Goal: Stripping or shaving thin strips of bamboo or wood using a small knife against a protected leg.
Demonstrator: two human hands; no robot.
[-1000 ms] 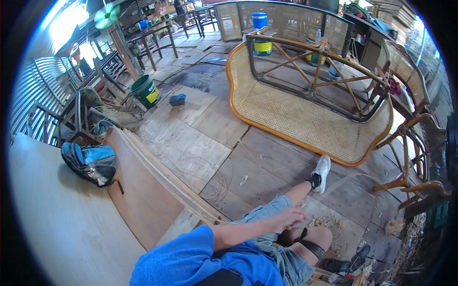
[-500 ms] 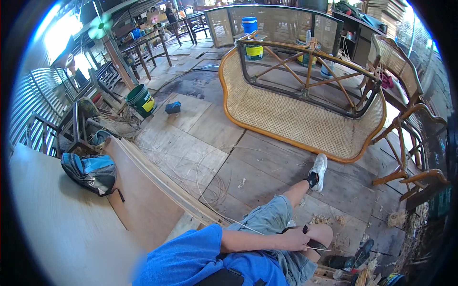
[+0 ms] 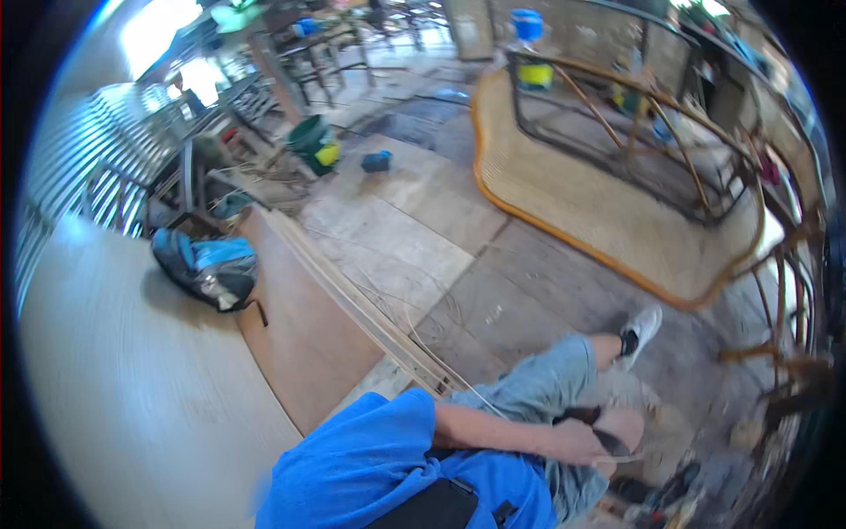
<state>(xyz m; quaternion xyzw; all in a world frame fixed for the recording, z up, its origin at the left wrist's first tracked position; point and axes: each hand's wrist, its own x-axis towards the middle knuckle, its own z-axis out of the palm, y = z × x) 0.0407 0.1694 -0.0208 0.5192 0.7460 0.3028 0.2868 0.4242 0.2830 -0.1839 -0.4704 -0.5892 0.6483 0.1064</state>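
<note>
My left arm reaches rightward from a blue sleeve across my lap. My left hand [image 3: 577,441] is closed at my bent knee, blurred by motion. A thin pale cane strand [image 3: 483,401] rises from the floor on the left, passes over my shorts and under my forearm. Its pale end shows just past my fingers, against a dark pad [image 3: 610,443] wrapped on the knee. My fingers hide the grip itself. My right hand is not in view.
A cane-woven bench frame [image 3: 599,212] lies tipped on the wooden floor ahead, with rattan chairs [image 3: 784,264] at right. Stacked boards [image 3: 352,313] and a backpack [image 3: 211,269] are on my left. Farther off stand a green bucket [image 3: 310,145] and a blue box-like item [image 3: 376,161].
The view has swung, so the whole scene sits farther right and is blurred. My left hand stays by the knee with the strand.
</note>
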